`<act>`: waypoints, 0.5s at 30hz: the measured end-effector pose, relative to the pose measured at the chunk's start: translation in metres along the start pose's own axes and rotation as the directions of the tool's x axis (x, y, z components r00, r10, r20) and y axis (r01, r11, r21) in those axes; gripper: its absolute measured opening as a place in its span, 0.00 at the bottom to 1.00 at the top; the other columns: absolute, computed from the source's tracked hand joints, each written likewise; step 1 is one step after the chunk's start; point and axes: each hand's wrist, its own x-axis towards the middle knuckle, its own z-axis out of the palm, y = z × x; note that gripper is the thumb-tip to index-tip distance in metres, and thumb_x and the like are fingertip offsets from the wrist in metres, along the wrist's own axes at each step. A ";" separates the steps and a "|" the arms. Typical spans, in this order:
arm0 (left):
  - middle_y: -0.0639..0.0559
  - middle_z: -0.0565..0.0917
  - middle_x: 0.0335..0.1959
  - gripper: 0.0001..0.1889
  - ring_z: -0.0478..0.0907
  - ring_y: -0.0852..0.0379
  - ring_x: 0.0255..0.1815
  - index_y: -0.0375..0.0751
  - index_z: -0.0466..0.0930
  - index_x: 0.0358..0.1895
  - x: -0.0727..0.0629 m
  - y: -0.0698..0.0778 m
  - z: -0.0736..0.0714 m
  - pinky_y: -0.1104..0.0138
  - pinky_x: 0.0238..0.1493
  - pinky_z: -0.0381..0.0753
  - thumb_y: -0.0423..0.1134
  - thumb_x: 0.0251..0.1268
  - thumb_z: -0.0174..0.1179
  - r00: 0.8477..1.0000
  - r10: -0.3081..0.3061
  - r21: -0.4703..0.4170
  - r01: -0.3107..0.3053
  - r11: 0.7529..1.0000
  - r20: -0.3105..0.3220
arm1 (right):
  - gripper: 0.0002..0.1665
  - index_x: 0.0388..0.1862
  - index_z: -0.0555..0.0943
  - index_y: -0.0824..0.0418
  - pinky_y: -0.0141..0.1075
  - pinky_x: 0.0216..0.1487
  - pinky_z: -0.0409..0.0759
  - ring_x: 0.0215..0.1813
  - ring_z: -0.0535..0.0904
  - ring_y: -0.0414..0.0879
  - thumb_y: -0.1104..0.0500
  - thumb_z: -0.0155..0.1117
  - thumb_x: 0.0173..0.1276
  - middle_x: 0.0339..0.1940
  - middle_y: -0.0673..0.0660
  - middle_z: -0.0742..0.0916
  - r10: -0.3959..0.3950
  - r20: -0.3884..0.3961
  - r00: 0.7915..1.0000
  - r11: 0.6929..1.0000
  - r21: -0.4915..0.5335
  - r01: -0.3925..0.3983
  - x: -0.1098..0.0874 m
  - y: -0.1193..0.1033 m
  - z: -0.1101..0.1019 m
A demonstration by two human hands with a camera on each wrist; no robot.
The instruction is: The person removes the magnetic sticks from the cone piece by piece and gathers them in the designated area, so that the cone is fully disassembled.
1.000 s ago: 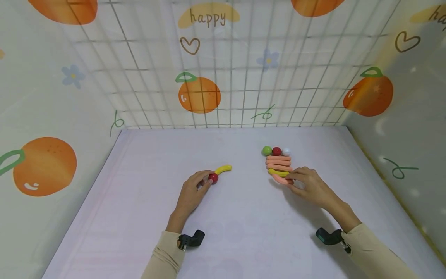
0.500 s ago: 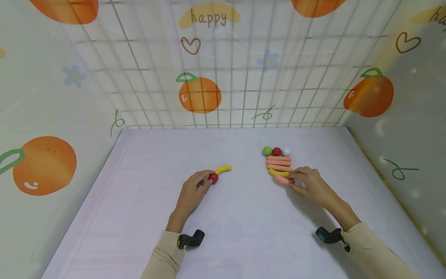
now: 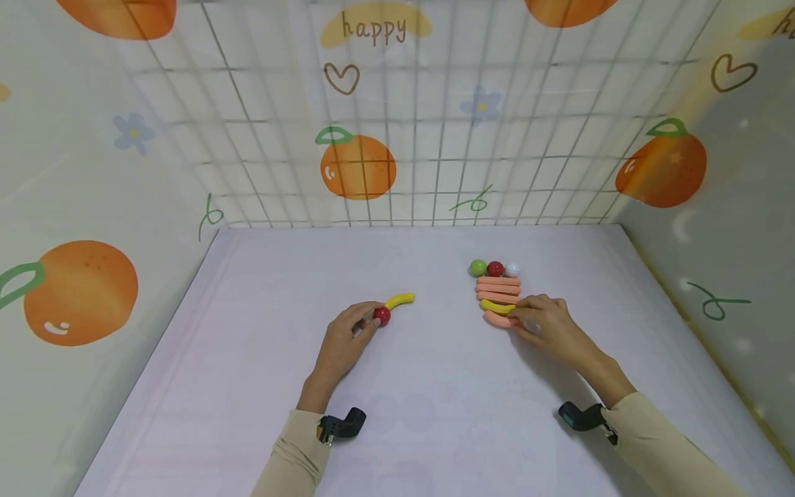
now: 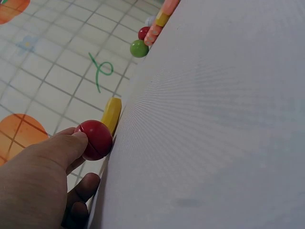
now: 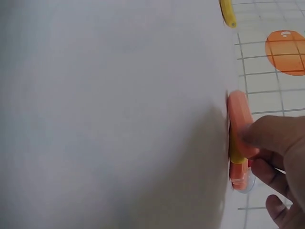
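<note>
On my bench, left fingers pinched a glossy red ball, right fingers a pink stick; lettering read "happy".

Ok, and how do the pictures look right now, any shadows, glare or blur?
Head view: soft shadow on the table beside the right hand; left wrist view: dim, left hand dark, fine lines fanning over the table, small glint on the green ball; right wrist view: broad soft-edged shadow on the table, right hand slightly soft.
</note>
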 end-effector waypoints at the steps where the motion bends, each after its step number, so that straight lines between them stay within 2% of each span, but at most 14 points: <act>1: 0.64 0.80 0.57 0.17 0.75 0.62 0.44 0.59 0.81 0.61 0.000 0.000 0.000 0.65 0.46 0.79 0.44 0.72 0.63 1.000 -0.001 -0.001 0.001 1.000 0.000 | 0.18 0.42 0.88 0.63 0.49 0.45 0.64 0.49 0.78 0.55 0.68 0.81 0.51 0.45 0.58 0.86 -0.003 -0.006 1.000 1.000 -0.006 0.003 0.000 0.000 0.001; 8: 0.64 0.80 0.55 0.17 0.74 0.62 0.42 0.60 0.81 0.61 0.000 -0.001 0.000 0.65 0.43 0.78 0.45 0.72 0.62 1.000 0.006 -0.010 -0.006 1.000 0.001 | 0.16 0.40 0.87 0.60 0.49 0.42 0.65 0.47 0.80 0.55 0.67 0.81 0.52 0.42 0.56 0.86 0.008 -0.037 0.999 1.000 -0.024 -0.009 0.000 0.001 0.006; 15: 0.64 0.80 0.57 0.17 0.75 0.62 0.47 0.60 0.81 0.60 0.000 -0.001 0.000 0.63 0.48 0.79 0.44 0.71 0.63 1.000 -0.005 -0.013 0.005 1.000 -0.002 | 0.16 0.38 0.87 0.60 0.49 0.44 0.65 0.48 0.78 0.54 0.67 0.82 0.50 0.42 0.55 0.84 0.052 -0.044 0.998 0.999 -0.006 -0.052 0.000 0.003 0.008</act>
